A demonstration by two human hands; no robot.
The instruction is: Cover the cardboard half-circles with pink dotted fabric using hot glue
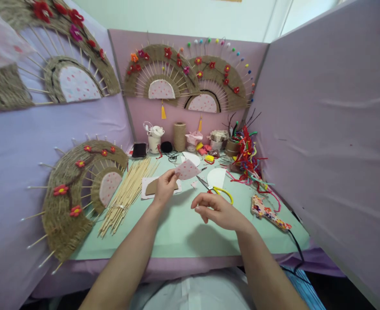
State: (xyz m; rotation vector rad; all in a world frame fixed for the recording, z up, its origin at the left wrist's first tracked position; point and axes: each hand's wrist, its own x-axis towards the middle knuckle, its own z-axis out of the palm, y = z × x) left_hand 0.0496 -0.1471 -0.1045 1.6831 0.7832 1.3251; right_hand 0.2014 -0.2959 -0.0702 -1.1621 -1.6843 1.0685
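Note:
Between the fingertips of my left hand (165,187) is a piece of pink dotted fabric (187,169), lifted above the table. Beneath that hand, a brown cardboard half-circle (151,187) lies on another dotted fabric piece (143,192), partly hidden by my fingers. My right hand (217,210) hovers over the table with loosely curled fingers apart, holding nothing. Just beyond it rest scissors with yellow handles (223,192). A white half-circle (216,176) lies beside the scissors, and a small fabric scrap (194,185) is left of the blades.
Bamboo sticks (125,193) are piled at left. A floral-patterned glue gun (269,213) with a black cord lies at right. Pipe cleaners (249,150), a twine spool (179,137) and a phone (140,150) stand or lie at the back. Decorated twine fans (162,64) hang on the partitions.

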